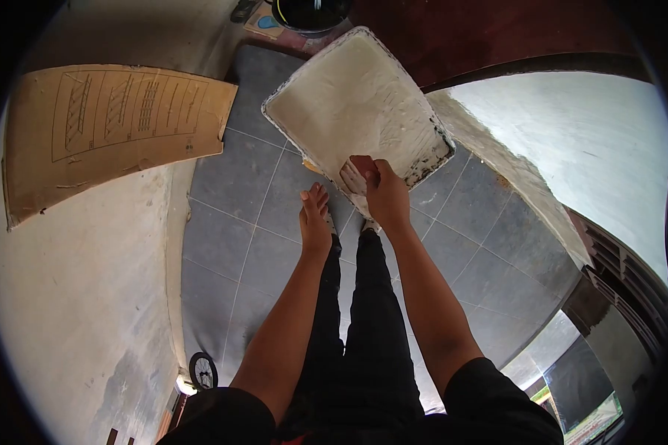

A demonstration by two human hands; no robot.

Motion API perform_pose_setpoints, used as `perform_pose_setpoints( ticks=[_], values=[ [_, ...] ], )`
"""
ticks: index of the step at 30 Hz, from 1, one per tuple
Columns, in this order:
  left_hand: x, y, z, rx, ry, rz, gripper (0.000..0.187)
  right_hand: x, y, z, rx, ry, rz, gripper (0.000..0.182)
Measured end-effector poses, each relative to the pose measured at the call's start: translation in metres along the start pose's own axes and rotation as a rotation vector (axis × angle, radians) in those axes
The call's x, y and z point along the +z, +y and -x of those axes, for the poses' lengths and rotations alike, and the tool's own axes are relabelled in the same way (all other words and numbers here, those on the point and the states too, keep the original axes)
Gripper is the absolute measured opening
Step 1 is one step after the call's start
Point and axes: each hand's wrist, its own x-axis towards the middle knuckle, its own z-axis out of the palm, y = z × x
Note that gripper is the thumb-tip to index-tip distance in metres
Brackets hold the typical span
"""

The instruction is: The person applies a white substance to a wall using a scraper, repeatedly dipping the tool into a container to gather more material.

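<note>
A square tray (289, 87) holding a pale, creamy layer lies tilted in view at the top centre, with dark smears along its right rim. My right hand (388, 194) is closed round a reddish-brown block (363, 165) at the tray's near corner. Whitish material coats the side and lower part of that block. Just left of it, my left hand (315, 215) is held with its fingers apart and nothing in them, below the tray's near edge.
Cardboard (126, 119) with printed drawings leans at the left wall. A black basin (312, 16) stands beyond the tray. Grey floor tiles (223, 222) lie below. A small wheel (203, 370) is at the lower left, slatted wooden furniture (623, 274) at the right.
</note>
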Motion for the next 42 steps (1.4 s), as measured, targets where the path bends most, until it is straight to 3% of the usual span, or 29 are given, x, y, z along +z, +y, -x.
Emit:
perform_pose_setpoints(
  ticks=[15, 27, 29, 32, 35, 42],
  values=[
    [0.004, 0.006, -0.008, -0.031, -0.049, 0.039, 0.108, -0.003, -0.004, -0.010, -0.041, -0.025, -0.019, 0.022],
    [0.000, 0.003, -0.015, -0.032, -0.045, 0.037, 0.107, -0.015, 0.014, -0.039, -0.031, -0.190, -0.101, 0.027],
    [0.000, 0.001, -0.016, -0.031, -0.042, 0.042, 0.107, -0.022, 0.017, -0.044, 0.234, -0.344, -0.394, 0.030],
    [-0.003, 0.002, -0.014, -0.034, -0.018, 0.038, 0.106, -0.015, 0.032, -0.046, 0.375, -0.249, -0.635, 0.033],
    [-0.007, 0.001, -0.014, -0.033, 0.001, 0.024, 0.106, -0.026, 0.026, -0.038, 0.503, -0.303, -0.830, 0.035],
    [-0.008, 0.001, -0.012, -0.021, 0.045, 0.026, 0.105, -0.030, 0.020, -0.024, 0.597, -0.210, -0.956, 0.036]
  ],
)
